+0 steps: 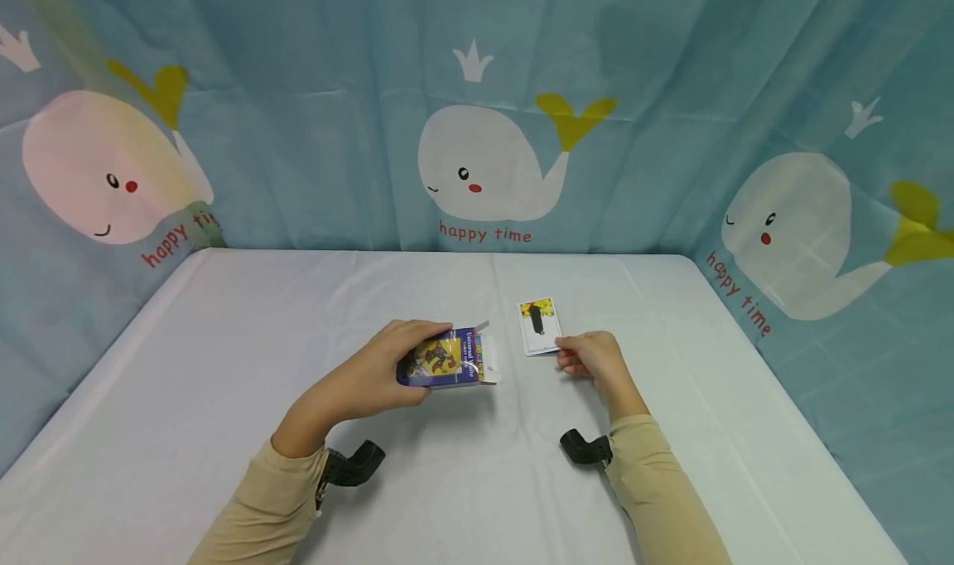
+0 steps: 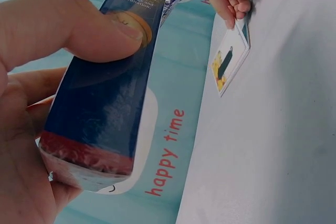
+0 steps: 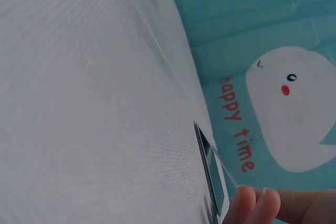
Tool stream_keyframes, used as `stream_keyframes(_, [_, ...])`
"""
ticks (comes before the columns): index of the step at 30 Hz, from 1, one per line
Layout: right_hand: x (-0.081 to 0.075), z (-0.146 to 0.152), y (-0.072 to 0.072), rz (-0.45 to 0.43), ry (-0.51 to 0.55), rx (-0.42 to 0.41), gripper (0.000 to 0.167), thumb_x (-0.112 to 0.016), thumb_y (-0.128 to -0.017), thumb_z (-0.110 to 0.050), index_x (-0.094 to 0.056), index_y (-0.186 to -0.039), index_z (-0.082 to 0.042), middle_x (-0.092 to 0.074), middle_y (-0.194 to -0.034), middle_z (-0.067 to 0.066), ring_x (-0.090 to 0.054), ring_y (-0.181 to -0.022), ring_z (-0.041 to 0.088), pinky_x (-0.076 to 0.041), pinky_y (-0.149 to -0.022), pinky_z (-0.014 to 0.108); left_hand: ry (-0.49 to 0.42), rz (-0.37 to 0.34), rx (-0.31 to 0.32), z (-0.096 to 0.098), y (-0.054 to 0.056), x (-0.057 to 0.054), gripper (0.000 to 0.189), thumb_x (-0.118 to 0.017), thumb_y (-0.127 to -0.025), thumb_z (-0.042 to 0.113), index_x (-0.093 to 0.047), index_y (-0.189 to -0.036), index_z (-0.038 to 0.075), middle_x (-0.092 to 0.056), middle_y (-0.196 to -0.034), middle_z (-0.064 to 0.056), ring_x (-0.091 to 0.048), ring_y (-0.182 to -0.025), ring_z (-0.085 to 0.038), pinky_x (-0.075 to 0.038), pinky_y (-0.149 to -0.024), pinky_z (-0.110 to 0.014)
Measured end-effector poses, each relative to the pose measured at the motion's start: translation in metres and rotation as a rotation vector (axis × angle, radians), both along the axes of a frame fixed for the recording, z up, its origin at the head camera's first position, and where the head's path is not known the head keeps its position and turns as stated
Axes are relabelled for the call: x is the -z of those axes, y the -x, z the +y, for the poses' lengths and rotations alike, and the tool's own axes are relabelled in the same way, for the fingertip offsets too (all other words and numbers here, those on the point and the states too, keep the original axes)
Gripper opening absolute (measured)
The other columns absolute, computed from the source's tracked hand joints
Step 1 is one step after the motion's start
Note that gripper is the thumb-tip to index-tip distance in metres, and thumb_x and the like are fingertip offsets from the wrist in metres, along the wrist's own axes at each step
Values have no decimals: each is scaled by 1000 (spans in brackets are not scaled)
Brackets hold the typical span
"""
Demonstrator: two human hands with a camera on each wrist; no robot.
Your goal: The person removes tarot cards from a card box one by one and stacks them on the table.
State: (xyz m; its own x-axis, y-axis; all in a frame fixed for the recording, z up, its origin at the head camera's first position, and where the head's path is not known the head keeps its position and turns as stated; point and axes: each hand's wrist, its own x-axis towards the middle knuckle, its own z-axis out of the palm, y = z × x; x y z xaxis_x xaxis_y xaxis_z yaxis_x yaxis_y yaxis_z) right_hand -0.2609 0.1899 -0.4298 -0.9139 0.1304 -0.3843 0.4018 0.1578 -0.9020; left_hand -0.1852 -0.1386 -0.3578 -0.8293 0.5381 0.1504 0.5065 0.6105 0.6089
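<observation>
My left hand [image 1: 395, 362] grips a blue card box [image 1: 440, 359] with a yellow picture on its face. The box's flap end points right, its white flap [image 1: 489, 358] standing out. In the left wrist view the thumb [image 2: 107, 38] presses along the box's dark blue narrow side [image 2: 100, 103]. To the right, my right hand [image 1: 594, 356] pinches a white-bordered card [image 1: 540, 329] by its near right corner. That card shows a dark shape and a yellow patch; in the right wrist view it tilts up at the fingertips [image 3: 265, 208], over a flat dark-edged card [image 3: 209, 174].
A white cloth [image 1: 477, 482] covers the table. Behind it and along both sides hangs a blue curtain [image 1: 320, 167] printed with whales. Black curved wrist mounts [image 1: 356, 464] stick out from both beige sleeves [image 1: 261, 499].
</observation>
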Motion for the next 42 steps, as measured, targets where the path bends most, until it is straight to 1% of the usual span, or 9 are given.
stream_keyframes(4, [0, -1, -1, 6, -32, 4, 13, -64, -92, -9, -58, -88, 2, -60, -58, -1, -57, -47, 5, -50, -48, 18, -3, 5, 1, 1, 0, 0, 76, -75, -80, 13, -45, -150, 13, -51, -147, -8, -46, -127, -27, -45, -95, -45])
stream_keyframes(9, [0, -1, -1, 17, -100, -11, 15, -64, -92, -11, -57, -88, 2, -55, -58, -1, -52, -44, 4, -49, -46, 18, -3, 5, 2, 1, 0, 0, 75, -75, -80, 13, -45, -150, 13, -51, -147, -8, -46, -128, -27, -45, -96, -45])
stream_keyframes(13, [0, -1, -1, 17, -147, -29, 17, -65, -92, -12, -56, -88, 2, -53, -57, -2, -51, -43, 4, -48, -45, 18, -4, 2, 2, 1, 0, 0, 75, -75, -80, 13, -45, -149, 12, -51, -147, -8, -46, -128, -27, -44, -96, -45])
stream_keyframes(20, [0, -1, 0, 18, -169, -41, 17, -64, -92, -12, -55, -86, 1, -52, -56, -2, -49, -43, 3, -47, -45, 18, -9, -26, 1, 2, 0, 0, 76, -74, -80, 12, -45, -150, 13, -50, -148, -9, -45, -128, -27, -44, -96, -45])
stream_keyframes(26, [0, -2, 0, 23, -196, -49, 16, -64, -92, -11, -56, -86, 2, -52, -54, -2, -50, -43, 4, -47, -44, 17, -16, -26, 1, 2, 0, 0, 76, -74, -80, 12, -45, -149, 13, -50, -148, -9, -45, -128, -27, -44, -96, -44])
stream_keyframes(36, [2, -4, 4, 13, -328, -75, 19, -65, -92, -14, -58, -84, 2, -54, -54, 0, -52, -41, 5, -48, -44, 19, -11, -6, 2, 1, 1, 3, 76, -74, -79, 13, -45, -150, 13, -50, -148, -7, -46, -129, -27, -43, -98, -46])
stream_keyframes(42, [3, -5, 5, 2, -334, -85, 18, -65, -91, -13, -57, -83, 2, -55, -56, 1, -53, -41, 6, -48, -44, 20, -9, -8, 2, 1, 1, 3, 76, -74, -80, 13, -44, -150, 14, -50, -148, -7, -46, -129, -27, -43, -98, -46])
